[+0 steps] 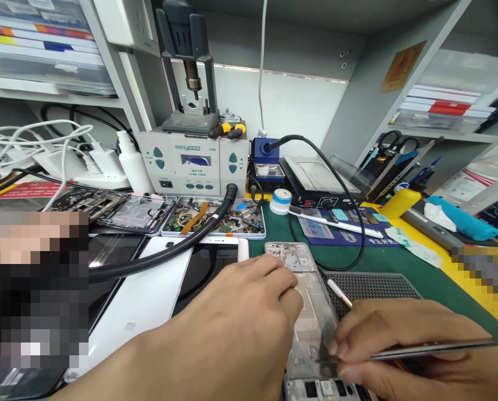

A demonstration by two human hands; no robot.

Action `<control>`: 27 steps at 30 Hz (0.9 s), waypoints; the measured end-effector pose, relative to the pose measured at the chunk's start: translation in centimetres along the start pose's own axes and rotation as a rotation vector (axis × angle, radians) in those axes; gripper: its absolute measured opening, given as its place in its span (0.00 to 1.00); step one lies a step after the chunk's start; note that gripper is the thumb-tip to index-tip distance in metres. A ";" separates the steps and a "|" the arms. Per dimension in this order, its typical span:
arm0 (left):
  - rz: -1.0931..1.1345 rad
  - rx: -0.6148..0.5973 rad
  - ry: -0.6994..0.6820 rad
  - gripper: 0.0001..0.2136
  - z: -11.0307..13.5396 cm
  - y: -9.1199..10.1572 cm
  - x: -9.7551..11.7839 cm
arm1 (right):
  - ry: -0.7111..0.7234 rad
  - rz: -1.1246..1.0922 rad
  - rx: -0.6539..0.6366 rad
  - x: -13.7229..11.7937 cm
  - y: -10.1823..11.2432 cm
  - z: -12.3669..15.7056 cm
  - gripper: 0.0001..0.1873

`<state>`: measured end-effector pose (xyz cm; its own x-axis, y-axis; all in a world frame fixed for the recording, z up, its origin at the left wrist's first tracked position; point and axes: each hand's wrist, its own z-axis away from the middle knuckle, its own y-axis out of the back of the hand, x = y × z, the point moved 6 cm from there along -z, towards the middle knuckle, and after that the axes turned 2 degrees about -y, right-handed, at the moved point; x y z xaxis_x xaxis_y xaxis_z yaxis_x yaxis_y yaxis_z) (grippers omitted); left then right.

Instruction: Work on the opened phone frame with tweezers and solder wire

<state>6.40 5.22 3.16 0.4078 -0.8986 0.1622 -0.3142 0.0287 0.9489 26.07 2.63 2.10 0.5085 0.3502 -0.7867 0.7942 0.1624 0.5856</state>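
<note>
An opened phone frame (305,312) lies lengthwise on the green mat in front of me, its bare metal inside facing up. My left hand (232,328) rests on its left edge, fingers curled and pressed against the frame. My right hand (403,351) is closed in a pinch around thin metal tweezers (399,352), whose tips touch the lower part of the frame. A small white-tipped tool (339,293) lies just right of the frame.
A white phone (157,289) and a black hose (169,250) lie to the left. Parts trays (215,220) and a hot-air station (194,161) stand behind. A heating plate (320,178), blue mat (341,228) and black grid mat (374,287) sit to the right.
</note>
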 end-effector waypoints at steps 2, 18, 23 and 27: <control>-0.005 -0.006 0.001 0.12 -0.1 0.0 0.1 | -0.005 -0.040 -0.030 0.1 -0.1 0.1 0.06; 0.012 -0.026 0.012 0.12 -0.1 -0.2 0.1 | 0.010 -0.039 0.006 -0.2 -0.2 -0.5 0.06; 0.002 0.002 0.022 0.12 0.0 0.1 0.1 | 0.007 -0.033 -0.060 -0.2 -0.4 -0.3 0.06; -0.004 0.013 0.017 0.12 0.1 0.2 0.2 | -0.004 -0.067 -0.058 -0.2 -0.2 -0.4 0.08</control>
<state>6.35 5.06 3.36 0.4239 -0.8910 0.1629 -0.3234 0.0191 0.9461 25.65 2.85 2.22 0.4558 0.3331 -0.8254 0.8060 0.2391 0.5415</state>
